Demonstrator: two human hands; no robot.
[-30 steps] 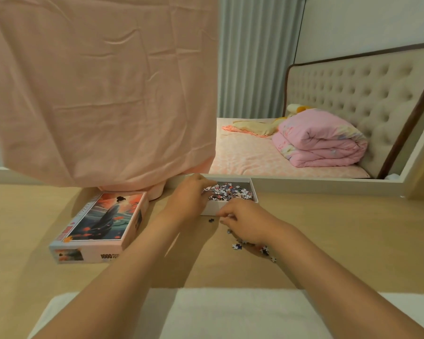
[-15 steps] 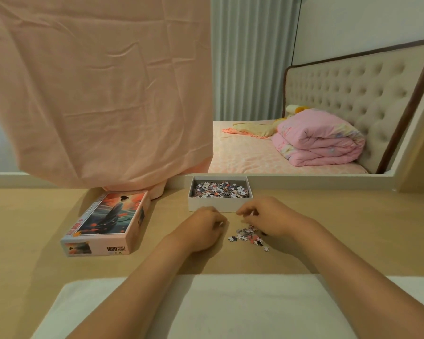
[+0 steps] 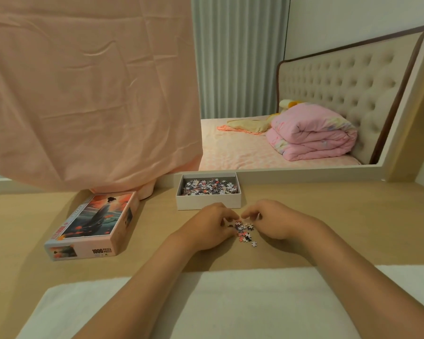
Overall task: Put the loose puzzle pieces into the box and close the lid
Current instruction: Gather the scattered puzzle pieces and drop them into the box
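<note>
- A small heap of loose puzzle pieces (image 3: 244,233) lies on the counter (image 3: 353,216), about midway along it and just this side of the box (image 3: 207,203).
- The left hand (image 3: 207,227) rests on the counter against the heap's left side, with its fingers curled in and the tips down among the pieces.
- The right hand (image 3: 278,221) sits at the heap's right side, fingers bent the same way and reaching over the heap's far end. The two hands nearly meet there.
- I cannot tell whether either hand has actually nipped a piece, because the fingertips hide it.
- The box stands open close to the counter's far edge with a layer of pieces inside. It is just beyond both hands.
- The lid (image 3: 93,223) lies picture side up, well to the left of the left hand.
- A white cloth (image 3: 230,302) covers the counter's near edge under the forearms.
</note>
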